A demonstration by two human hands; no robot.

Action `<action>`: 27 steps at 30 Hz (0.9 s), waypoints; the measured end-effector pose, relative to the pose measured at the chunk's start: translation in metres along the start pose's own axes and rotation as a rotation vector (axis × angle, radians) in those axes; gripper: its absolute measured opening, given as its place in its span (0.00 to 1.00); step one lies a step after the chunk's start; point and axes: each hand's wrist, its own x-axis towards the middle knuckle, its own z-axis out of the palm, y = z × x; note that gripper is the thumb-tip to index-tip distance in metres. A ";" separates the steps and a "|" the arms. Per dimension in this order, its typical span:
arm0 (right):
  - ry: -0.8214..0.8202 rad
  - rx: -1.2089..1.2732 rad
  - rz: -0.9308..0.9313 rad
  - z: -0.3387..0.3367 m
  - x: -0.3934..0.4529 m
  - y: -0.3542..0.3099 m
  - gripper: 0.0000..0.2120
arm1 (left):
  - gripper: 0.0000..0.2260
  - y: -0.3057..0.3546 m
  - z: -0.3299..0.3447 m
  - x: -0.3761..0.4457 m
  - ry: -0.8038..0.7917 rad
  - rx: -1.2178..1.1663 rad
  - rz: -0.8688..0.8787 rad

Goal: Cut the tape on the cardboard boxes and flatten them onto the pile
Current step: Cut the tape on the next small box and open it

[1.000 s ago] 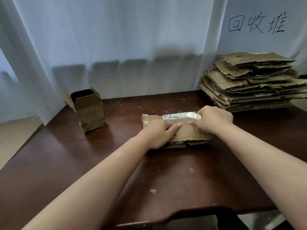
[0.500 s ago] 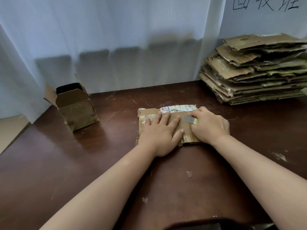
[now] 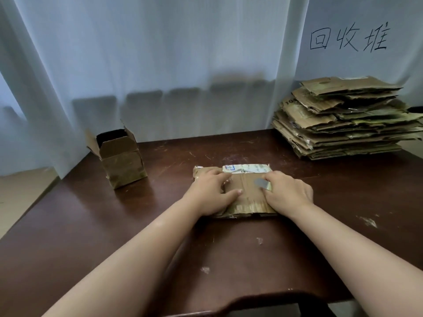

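The flattened cardboard box (image 3: 247,195) is lying in the middle of the dark wooden table (image 3: 68,213), with the left hand (image 3: 211,194) pressing it down through loosely curled fingers and the right hand (image 3: 288,194) bearing on its right side while pinching a small grey blade (image 3: 262,184). It is looking light, thin and fairly stiff yet springy along its folds and glossy tape, so it is likely wanting a pinch by 2 opposite edges. The pile (image 3: 343,120) is sitting well apart at the far right, and 1 open box (image 3: 119,156) is standing upright at the left.
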 end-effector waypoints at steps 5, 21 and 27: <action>0.020 0.037 0.060 0.006 -0.013 -0.017 0.14 | 0.32 -0.016 0.010 -0.026 -0.117 0.109 -0.111; 0.278 0.338 0.286 -0.029 -0.017 -0.007 0.26 | 0.34 -0.032 -0.035 -0.043 0.200 -0.204 -0.372; 0.047 0.315 0.313 -0.028 -0.024 -0.014 0.32 | 0.30 -0.023 -0.037 -0.046 0.089 -0.356 -0.557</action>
